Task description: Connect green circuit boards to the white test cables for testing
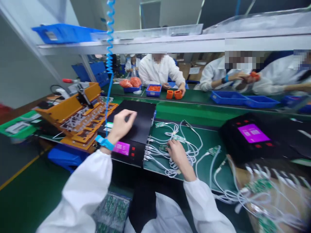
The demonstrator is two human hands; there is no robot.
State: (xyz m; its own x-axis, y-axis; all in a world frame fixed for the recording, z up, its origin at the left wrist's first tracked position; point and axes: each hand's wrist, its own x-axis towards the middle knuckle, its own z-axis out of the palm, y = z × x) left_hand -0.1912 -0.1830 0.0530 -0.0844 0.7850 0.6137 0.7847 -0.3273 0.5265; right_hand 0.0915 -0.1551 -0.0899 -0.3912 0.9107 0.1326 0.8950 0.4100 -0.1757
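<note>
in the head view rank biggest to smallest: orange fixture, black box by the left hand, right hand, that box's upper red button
1. Orange fixture and black box: too alike to rank
2. Right hand
3. Upper red button

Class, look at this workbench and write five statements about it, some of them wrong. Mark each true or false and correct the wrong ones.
1. The left hand is over a black box. True.
2. That box's screen shows green. False: it shows purple.
3. The right hand is at the orange fixture. False: it is among white cables, and the fixture stands on the other side of the black box.
4. A blue strap is around the left wrist. True.
5. The coiled hose hanging down is red. False: it is blue.
6. Across the bench, a co-worker's hand is at an orange piece. True.
</note>
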